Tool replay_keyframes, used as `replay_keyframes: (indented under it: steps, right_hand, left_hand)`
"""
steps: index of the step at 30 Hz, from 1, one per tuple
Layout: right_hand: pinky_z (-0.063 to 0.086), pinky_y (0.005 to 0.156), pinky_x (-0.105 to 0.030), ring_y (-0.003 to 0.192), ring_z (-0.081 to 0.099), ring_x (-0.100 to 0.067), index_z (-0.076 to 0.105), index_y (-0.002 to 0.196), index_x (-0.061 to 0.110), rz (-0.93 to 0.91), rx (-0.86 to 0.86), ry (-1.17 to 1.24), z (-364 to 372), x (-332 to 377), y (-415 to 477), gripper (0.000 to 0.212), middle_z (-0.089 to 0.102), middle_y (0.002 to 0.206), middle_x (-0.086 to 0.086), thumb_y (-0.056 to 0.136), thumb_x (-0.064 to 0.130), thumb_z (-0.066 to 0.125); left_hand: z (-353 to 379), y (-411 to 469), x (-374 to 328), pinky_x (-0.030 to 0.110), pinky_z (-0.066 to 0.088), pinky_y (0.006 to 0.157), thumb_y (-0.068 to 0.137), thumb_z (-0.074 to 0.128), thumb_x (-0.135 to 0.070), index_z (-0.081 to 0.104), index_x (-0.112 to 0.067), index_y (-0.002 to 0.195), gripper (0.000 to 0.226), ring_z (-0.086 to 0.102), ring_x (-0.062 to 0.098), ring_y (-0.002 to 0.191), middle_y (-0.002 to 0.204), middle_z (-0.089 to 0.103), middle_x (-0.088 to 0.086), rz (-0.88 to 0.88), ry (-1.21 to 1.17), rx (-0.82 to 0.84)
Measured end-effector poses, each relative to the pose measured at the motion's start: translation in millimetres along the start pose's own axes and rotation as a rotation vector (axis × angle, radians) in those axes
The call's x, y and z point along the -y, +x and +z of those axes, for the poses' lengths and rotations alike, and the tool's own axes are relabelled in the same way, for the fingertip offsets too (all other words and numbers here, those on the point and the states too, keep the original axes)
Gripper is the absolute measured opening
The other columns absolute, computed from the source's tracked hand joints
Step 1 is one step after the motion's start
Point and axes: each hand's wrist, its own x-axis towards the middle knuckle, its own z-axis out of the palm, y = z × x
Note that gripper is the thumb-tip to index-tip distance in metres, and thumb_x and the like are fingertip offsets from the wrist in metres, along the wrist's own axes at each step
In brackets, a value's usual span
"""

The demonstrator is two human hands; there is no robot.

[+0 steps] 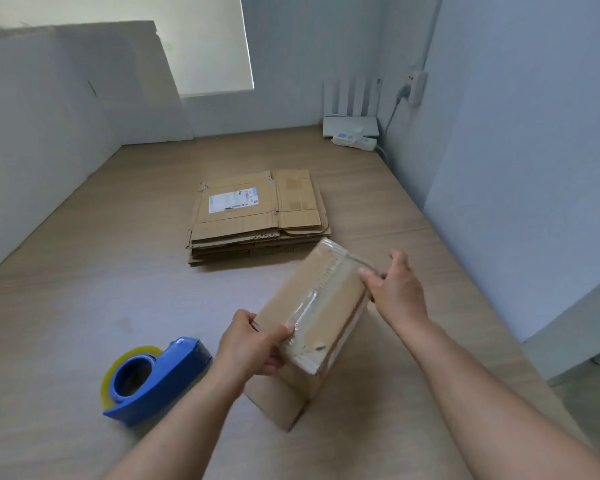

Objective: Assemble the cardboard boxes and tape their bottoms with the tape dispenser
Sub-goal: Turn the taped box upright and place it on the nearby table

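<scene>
- Fingers [283, 332] of the left hand [253, 344] were curled round the near end of the box [291, 289], thumb on top.
- Right hand [395, 289] fingers were closed on the box's far right corner. Whether they pinched cardboard or the tape end could not be told.
- Box was held tilted, bottom face up, toward the front edge of the bench [84, 306], right of centre. Its lower end was on or just above the surface.
- Clear tape strip [321, 296] ran the length of the bottom seam. Judged: this box was assembled and taped, with only pressing down left.
- Tape dispenser [153, 375] lay on the bench just left of the left hand, untouched.
- Stack of flat boxes [257, 216] sat mid-bench, behind the held box. Judged: most of the task remained.
- Room: open bench lay to the left and in front of the stack. A wall closed the right edge, and a router [350, 124] with a power strip [354, 140] filled the far right corner.
</scene>
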Motion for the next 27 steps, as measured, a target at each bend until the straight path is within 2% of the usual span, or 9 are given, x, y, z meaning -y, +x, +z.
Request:
replay_keyframes:
  steps: [2,3,7,11,14,15,18,22,27]
  right_hand:
    - [0.034,0.103,-0.033,0.131,0.042,-0.027,0.021,0.149,0.014,-0.086,0.133,0.123,11.2,7.5,-8.1,0.079,0.036,0.148,-0.013,0.088,0.038,0.063]
    - [0.031,0.106,-0.032,0.132,0.041,-0.024,0.02,0.15,0.018,-0.15,0.203,0.132,17.2,11.7,-14.1,0.076,0.033,0.151,-0.009,0.09,0.038,0.061]
    - [0.027,0.104,-0.02,0.135,0.035,-0.013,0.032,0.146,0.035,-0.353,0.408,0.174,38.3,21.2,-32.4,0.054,0.035,0.15,-0.002,0.096,0.036,0.052]
    - [0.019,0.108,-0.016,0.141,0.025,-0.012,0.047,0.134,0.042,-0.376,0.509,0.157,41.0,17.7,-37.7,0.056,0.024,0.153,0.004,0.083,0.038,0.069]
    - [0.029,0.115,-0.03,0.139,0.03,-0.01,0.051,0.118,0.053,-0.396,0.591,0.324,40.5,13.6,-43.2,0.057,0.02,0.145,0.014,0.073,0.028,0.079]
    - [0.031,0.115,-0.032,0.138,0.03,-0.01,0.051,0.116,0.052,-0.415,0.594,0.327,41.5,12.5,-43.6,0.058,0.019,0.147,0.013,0.076,0.021,0.078]
    - [0.025,0.115,-0.024,0.14,0.028,-0.01,0.053,0.124,0.042,-0.432,0.571,0.253,47.5,13.6,-41.2,0.054,0.022,0.155,0.002,0.084,0.011,0.07]
    - [0.025,0.116,-0.029,0.14,0.03,-0.012,0.057,0.129,0.03,-0.444,0.545,0.235,59.9,20.2,-41.0,0.048,0.022,0.156,0.001,0.086,0.01,0.068]
    - [0.027,0.116,-0.031,0.139,0.031,-0.011,0.056,0.131,0.03,-0.466,0.473,0.2,71.7,27.3,-44.2,0.047,0.024,0.155,0.002,0.088,0.014,0.067]
  left_hand:
    - [3.9,0.8,3.1,0.033,0.06,0.06,0.082,0.073,-0.035,0.041,-0.011,0.109,0.048,0.071,0.025,0.073,0.098,0.062,0.01,0.02,-0.094,-0.081]
    - [4.3,2.8,3.0,0.032,0.06,0.061,0.084,0.069,-0.038,0.039,-0.012,0.11,0.048,0.071,0.023,0.076,0.099,0.06,0.007,0.027,-0.123,-0.113]
    - [-0.9,9.4,0.6,0.034,0.06,0.067,0.092,0.059,-0.041,0.039,-0.011,0.111,0.04,0.069,0.021,0.081,0.095,0.057,0.002,0.048,-0.062,-0.145]
    - [-7.6,11.3,7.7,0.036,0.06,0.073,0.089,0.061,-0.043,0.042,-0.011,0.109,0.043,0.066,0.02,0.086,0.094,0.057,0.0,0.069,0.023,-0.162]
    - [-6.8,9.6,14.4,0.043,0.059,0.078,0.086,0.064,-0.046,0.043,-0.014,0.101,0.041,0.067,0.022,0.088,0.098,0.06,0.003,0.089,-0.005,-0.169]
    - [-5.8,7.6,17.3,0.044,0.059,0.078,0.086,0.064,-0.047,0.043,-0.016,0.097,0.039,0.067,0.022,0.088,0.097,0.061,0.003,0.101,-0.006,-0.178]
    - [-5.4,2.1,26.2,0.045,0.058,0.078,0.087,0.063,-0.045,0.041,-0.019,0.09,0.034,0.068,0.017,0.083,0.09,0.062,0.001,0.137,-0.008,-0.22]
    - [-14.5,7.5,25.5,0.044,0.058,0.08,0.09,0.062,-0.039,0.043,-0.014,0.098,0.032,0.068,0.018,0.084,0.089,0.061,0.001,0.15,-0.061,-0.218]
    - [-31.4,22.2,29.0,0.045,0.058,0.081,0.089,0.06,-0.045,0.045,-0.015,0.099,0.035,0.067,0.02,0.088,0.097,0.061,0.002,0.16,-0.003,-0.155]
